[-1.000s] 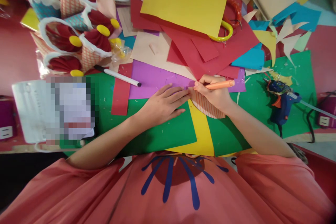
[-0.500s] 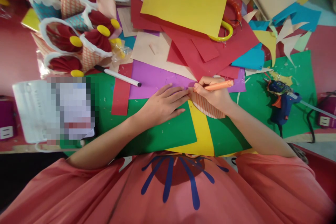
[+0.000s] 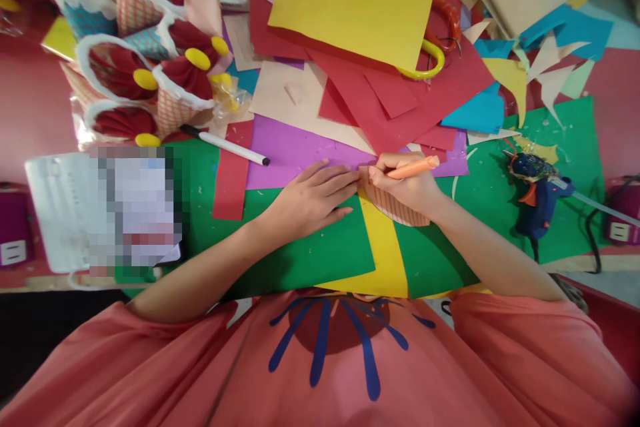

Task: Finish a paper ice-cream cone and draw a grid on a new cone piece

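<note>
My left hand (image 3: 310, 197) lies flat with fingers stretched out on green paper (image 3: 300, 253), its fingertips at the edge of a striped orange paper piece (image 3: 397, 210). My right hand (image 3: 405, 180) is closed around an orange pen (image 3: 413, 167), its tip down near my left fingertips on the striped piece. A yellow strip (image 3: 385, 253) and a purple sheet (image 3: 295, 150) lie under and beside the hands.
A black-capped white marker (image 3: 225, 144) lies at the left on a red strip. A blue glue gun (image 3: 537, 190) rests at the right. Scissors (image 3: 435, 47) sit under a large yellow sheet (image 3: 355, 0). Finished paper crafts (image 3: 150, 73) crowd the back left among paper scraps.
The orange pen has tilted and slid slightly left and down in my right hand. My left hand has stayed flat in place.
</note>
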The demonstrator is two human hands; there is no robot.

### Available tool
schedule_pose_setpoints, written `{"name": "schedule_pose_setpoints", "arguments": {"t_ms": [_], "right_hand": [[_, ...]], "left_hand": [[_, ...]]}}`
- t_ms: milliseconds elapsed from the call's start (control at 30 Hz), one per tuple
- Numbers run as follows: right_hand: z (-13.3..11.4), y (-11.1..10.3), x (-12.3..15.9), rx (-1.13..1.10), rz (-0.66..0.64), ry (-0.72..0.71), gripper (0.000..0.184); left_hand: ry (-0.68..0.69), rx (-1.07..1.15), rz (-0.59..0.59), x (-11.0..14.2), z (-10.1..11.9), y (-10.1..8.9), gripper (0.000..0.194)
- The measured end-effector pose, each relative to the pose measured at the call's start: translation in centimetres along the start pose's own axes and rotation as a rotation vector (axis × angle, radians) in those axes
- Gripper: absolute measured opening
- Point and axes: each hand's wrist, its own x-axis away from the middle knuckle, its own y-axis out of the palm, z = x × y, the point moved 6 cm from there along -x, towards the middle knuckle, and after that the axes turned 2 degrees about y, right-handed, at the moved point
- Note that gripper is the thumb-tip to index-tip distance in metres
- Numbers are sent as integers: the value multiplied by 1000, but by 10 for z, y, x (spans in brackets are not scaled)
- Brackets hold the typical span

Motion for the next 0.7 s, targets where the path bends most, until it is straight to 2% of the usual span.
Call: {"name": "schedule_pose_setpoints", "arguments": {"t_ms": [200,333,500,700], "right_hand": [[-3,-2,0,3,27,-36,33],[-2,1,1,3,-13,-21,31],[-3,0,2,0,4,-5,31],[-4,2,3,48,-19,-48,30]], "left_hand": [[-24,18,-27,1,-2,2,42],[-16,21,-26,0,-2,1,42],[-23,34,-24,1,-2,2,42],[-55,78,-58,2,-4,5,44]]}}
